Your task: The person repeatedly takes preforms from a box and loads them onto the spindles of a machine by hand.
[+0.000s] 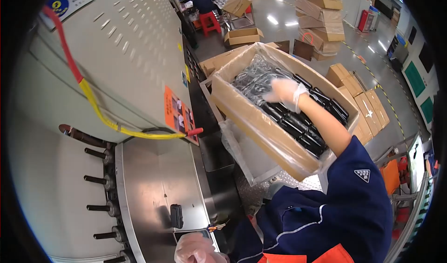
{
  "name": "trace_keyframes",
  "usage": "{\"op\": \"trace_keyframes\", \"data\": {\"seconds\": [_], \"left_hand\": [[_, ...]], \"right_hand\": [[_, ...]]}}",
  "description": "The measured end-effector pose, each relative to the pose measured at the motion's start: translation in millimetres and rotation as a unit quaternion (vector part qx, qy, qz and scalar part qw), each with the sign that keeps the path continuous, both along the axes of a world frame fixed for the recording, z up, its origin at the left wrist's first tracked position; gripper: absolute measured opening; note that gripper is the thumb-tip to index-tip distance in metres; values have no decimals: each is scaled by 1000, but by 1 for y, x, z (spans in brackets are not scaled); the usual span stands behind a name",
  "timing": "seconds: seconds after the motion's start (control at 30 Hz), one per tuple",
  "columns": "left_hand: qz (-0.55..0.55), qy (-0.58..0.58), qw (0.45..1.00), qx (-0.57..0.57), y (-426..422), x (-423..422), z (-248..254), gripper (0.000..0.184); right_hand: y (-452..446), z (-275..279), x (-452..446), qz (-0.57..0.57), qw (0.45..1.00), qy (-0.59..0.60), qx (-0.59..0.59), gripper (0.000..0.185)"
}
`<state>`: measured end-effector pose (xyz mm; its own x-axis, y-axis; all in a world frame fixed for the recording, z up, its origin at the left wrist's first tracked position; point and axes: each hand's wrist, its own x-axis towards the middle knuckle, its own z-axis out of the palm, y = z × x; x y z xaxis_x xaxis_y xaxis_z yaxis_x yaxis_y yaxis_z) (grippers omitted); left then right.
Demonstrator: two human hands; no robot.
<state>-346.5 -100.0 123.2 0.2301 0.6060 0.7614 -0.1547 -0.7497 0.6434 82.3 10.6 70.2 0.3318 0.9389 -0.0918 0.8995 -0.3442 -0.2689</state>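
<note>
Black parts (302, 132) around 2 o'clock, packed in a carton (256, 128) with plastic film (265, 74), probably against scuffs. Right hand (281, 91) at the film, left hand (195, 249) at 6 o'clock near the tabletop (144, 202); can't tell either grip tbh.

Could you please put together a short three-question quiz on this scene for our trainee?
1. Which of the person's hands reaches into the cardboard box of black parts?
2. True or false: the left hand is inside that box too.
3. What colour is the stool in the background? a) green b) red c) white

Key:
1. The right hand.
2. False; it is outside the box, near the metal surface.
3. b
</note>
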Motion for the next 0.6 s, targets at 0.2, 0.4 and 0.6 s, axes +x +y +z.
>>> {"op": "trace_keyframes", "data": {"seconds": [0.2, 0.4, 0.6], "left_hand": [[20, 16, 992, -124, 17, 72, -11, 8], [113, 16, 988, -100, 31, 116, -25, 20], [95, 9, 990, -105, 36, 138, -28, 18]], "right_hand": [[4, -81, 13, -57, 989, -56, -122, 53], [27, -100, 39, -93, 968, -40, -232, 80], [16, -96, 59, -56, 986, 75, -135, 69]]}}
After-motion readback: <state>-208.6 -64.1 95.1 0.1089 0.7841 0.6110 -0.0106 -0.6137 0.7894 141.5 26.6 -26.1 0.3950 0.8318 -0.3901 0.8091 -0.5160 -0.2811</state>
